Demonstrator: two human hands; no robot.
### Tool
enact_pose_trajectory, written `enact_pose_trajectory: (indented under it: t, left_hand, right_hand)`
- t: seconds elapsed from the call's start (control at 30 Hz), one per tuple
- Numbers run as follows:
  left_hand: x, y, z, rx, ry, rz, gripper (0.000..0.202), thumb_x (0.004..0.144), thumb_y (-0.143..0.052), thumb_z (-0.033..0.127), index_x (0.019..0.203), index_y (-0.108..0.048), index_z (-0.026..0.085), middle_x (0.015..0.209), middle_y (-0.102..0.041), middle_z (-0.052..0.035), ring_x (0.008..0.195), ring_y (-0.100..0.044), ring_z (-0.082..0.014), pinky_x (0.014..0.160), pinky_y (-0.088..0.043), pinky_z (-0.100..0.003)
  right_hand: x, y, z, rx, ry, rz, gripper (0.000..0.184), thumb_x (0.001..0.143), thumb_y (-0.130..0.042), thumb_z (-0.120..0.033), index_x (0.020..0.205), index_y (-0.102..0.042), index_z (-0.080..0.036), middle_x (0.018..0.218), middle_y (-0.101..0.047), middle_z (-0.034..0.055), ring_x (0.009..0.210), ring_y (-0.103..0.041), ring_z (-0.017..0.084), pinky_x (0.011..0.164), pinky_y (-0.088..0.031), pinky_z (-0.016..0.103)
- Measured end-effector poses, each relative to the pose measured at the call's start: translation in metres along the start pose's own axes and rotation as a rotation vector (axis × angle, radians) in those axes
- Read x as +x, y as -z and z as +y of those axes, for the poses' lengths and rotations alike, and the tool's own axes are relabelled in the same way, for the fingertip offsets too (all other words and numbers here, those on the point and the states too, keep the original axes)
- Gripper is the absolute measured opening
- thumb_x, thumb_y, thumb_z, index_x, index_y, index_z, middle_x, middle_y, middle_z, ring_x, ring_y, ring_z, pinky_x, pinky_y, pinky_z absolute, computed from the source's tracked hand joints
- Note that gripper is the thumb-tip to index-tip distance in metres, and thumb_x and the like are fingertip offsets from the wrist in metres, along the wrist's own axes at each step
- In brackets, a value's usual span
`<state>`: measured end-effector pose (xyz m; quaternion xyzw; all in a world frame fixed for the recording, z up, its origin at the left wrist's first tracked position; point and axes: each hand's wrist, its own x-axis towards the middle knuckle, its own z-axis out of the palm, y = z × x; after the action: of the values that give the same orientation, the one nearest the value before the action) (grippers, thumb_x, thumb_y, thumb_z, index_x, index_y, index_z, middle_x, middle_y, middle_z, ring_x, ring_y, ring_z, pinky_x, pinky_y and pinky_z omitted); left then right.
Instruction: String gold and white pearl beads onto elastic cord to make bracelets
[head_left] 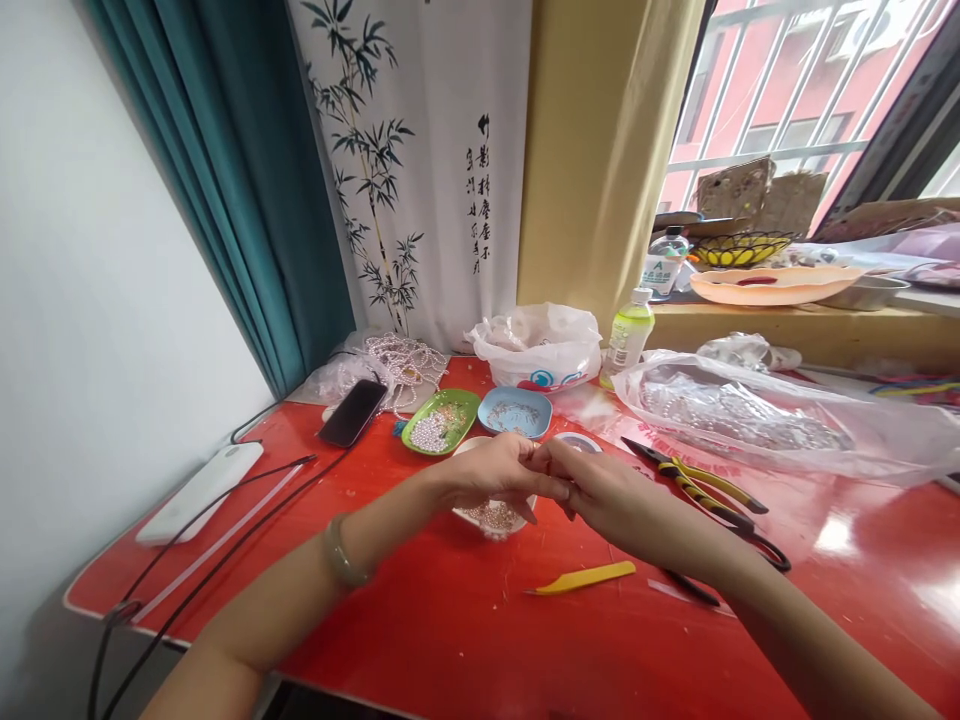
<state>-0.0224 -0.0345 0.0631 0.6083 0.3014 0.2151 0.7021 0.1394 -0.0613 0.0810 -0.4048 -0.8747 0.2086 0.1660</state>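
Note:
My left hand (pixel 491 470) and my right hand (pixel 589 480) meet over the table, fingertips pinched together. Whatever they hold is too small or too hidden to make out. Just below them sits a white dish of small gold-coloured beads (pixel 491 514), partly covered by my left hand. Behind my hands stand a green tray (pixel 470 403) with pearly and gold beads and a blue tray (pixel 546 411) with small pieces. Another small round dish (pixel 581 441) shows partly behind my right hand. Yellow tweezers (pixel 592 577) lie on the table nearer to me.
Black-and-yellow pliers (pixel 694 482) and a dark-handled tool (pixel 772 552) lie right, partly under my forearm. A phone (pixel 354 413), bead strings (pixel 409 365), cables and a white power strip (pixel 201 492) occupy the left. Plastic bags (pixel 540 350) and a bottle (pixel 628 335) line the red table's (pixel 420 620) back.

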Motion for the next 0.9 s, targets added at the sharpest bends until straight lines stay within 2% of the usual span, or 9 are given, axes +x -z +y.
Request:
enact_pose_trajectory:
  t: [0.1,0.2,0.33,0.43,0.53,0.57,0.67,0.77,0.9]
  left_hand:
    - [-0.005,0.000,0.001,0.105,0.062,-0.015,0.031,0.060,-0.066,0.034,0.082,-0.060,0.012,0.061,-0.057,0.0009,0.046,-0.038,-0.0045,0.044,-0.032,-0.018]
    - [-0.011,0.000,0.002,0.185,0.086,-0.062,0.037,0.067,-0.057,0.041,0.091,-0.060,0.013,0.067,-0.062,-0.0025,0.043,-0.035,-0.0042,0.041,-0.027,-0.018]
    - [-0.015,0.004,-0.004,0.214,0.057,-0.043,0.037,0.074,-0.048,0.044,0.086,-0.061,0.011,0.046,-0.055,0.0018,0.035,-0.026,-0.0029,0.036,-0.018,-0.018]
    - [-0.020,0.008,-0.009,0.197,0.049,-0.005,0.031,0.074,-0.050,0.040,0.075,-0.060,0.011,0.034,-0.042,0.0055,0.032,-0.029,-0.0033,0.035,-0.017,-0.018]
    - [-0.027,0.014,-0.016,0.158,0.032,0.070,0.029,0.077,-0.046,0.036,0.072,-0.059,0.011,0.030,-0.034,0.0077,0.029,-0.023,-0.0026,0.034,-0.016,-0.017]
    - [-0.029,0.015,-0.018,0.144,0.027,0.104,0.028,0.077,-0.045,0.035,0.074,-0.059,0.011,0.029,-0.032,0.0082,0.028,-0.021,-0.0026,0.033,-0.016,-0.017]
    - [-0.035,0.021,-0.026,0.129,0.047,0.178,0.029,0.077,-0.044,0.035,0.083,-0.060,0.012,0.030,-0.030,0.0092,0.027,-0.019,-0.0033,0.031,-0.016,-0.017]
    - [-0.037,0.024,-0.032,0.152,0.082,0.189,0.032,0.077,-0.044,0.036,0.093,-0.058,0.013,0.031,-0.031,0.0097,0.027,-0.021,-0.0034,0.031,-0.017,-0.017]
    - [-0.035,0.026,-0.036,0.147,0.045,0.228,0.034,0.077,-0.044,0.037,0.093,-0.059,0.011,0.034,-0.035,0.0082,0.030,-0.023,-0.0027,0.033,-0.016,-0.016]
  right_hand:
    - [0.000,0.006,-0.002,0.075,-0.015,-0.112,0.019,0.080,-0.031,-0.013,0.076,-0.048,-0.018,0.058,-0.049,-0.0020,0.047,-0.044,0.007,0.044,-0.030,0.019]
    - [0.003,0.007,-0.004,0.168,0.002,-0.108,0.021,0.082,-0.032,-0.016,0.070,-0.049,-0.018,0.057,-0.050,-0.0021,0.049,-0.047,0.007,0.047,-0.035,0.018]
    - [0.008,0.000,-0.001,0.282,-0.040,-0.083,0.020,0.080,-0.034,-0.017,0.073,-0.053,-0.017,0.058,-0.051,-0.0021,0.046,-0.050,0.007,0.045,-0.037,0.018]
    - [0.006,-0.007,0.010,0.335,-0.086,0.038,0.016,0.080,-0.037,-0.021,0.079,-0.052,-0.018,0.060,-0.055,-0.0015,0.047,-0.052,0.008,0.044,-0.038,0.019]
    - [-0.003,-0.017,0.027,0.272,-0.152,0.174,0.011,0.079,-0.042,-0.024,0.084,-0.051,-0.019,0.064,-0.058,-0.0009,0.050,-0.054,0.010,0.046,-0.039,0.021]
    - [-0.006,-0.022,0.032,0.190,-0.128,0.140,0.009,0.077,-0.046,-0.024,0.080,-0.053,-0.019,0.062,-0.058,-0.0006,0.053,-0.055,0.011,0.049,-0.040,0.022]
    - [-0.014,-0.041,0.042,-0.114,0.137,-0.058,0.013,0.078,-0.044,-0.015,0.081,-0.057,-0.019,0.075,-0.061,0.0029,0.064,-0.056,0.013,0.054,-0.038,0.023]
    - [-0.014,-0.057,0.044,-0.416,0.383,-0.080,0.018,0.082,-0.040,-0.012,0.080,-0.057,-0.017,0.075,-0.059,0.0041,0.065,-0.052,0.014,0.052,-0.033,0.025]
    - [-0.006,-0.065,0.039,-0.686,0.645,-0.105,0.027,0.086,-0.038,-0.025,0.067,-0.055,-0.016,0.067,-0.055,0.0044,0.059,-0.047,0.015,0.049,-0.029,0.028]
